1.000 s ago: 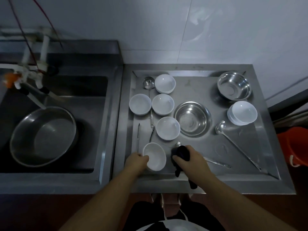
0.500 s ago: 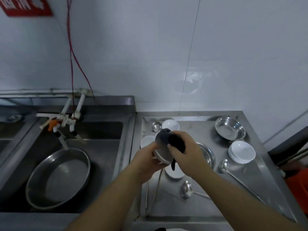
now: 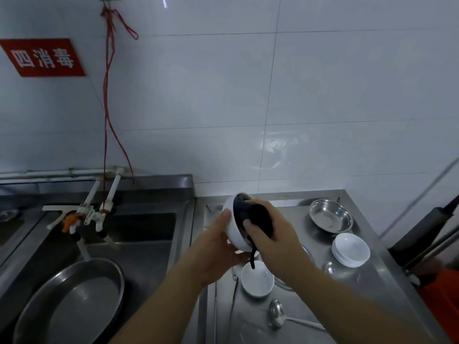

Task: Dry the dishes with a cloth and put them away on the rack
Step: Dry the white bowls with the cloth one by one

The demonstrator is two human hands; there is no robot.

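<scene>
White tiled wall (image 3: 323,95) fills the upper half of the view. Below left, a steel sink (image 3: 139,244) holds a large round steel basin (image 3: 72,301), which leans against the near-left side of the sink. Right of the sink, a steel counter (image 3: 367,289) carries the dishes.

On the counter: steel bowl (image 3: 331,215) at the back right; stack of white bowls (image 3: 350,249) just in front of it; single white bowl (image 3: 257,279) near the centre, upright and empty; ladle (image 3: 277,316) lying in the foreground, bowl end toward the left. A second steel bowl is mostly hidden behind the right forearm.

Held above the counter: small white bowl (image 3: 234,232), tipped on its side, opening facing right. Left hand (image 3: 218,252) cups it from below and behind, fingers wrapped on its outer wall. Right hand (image 3: 270,234) is closed on a dark cloth (image 3: 258,219), pressing it into the bowl's mouth; a loose strip of cloth hangs down over the single white bowl.

White taps (image 3: 84,214) with an orange handle project over the sink. Red cord (image 3: 109,95) hangs down the wall to them.

Red sign (image 3: 42,57), upper left, white characters: 四消毒.
</scene>
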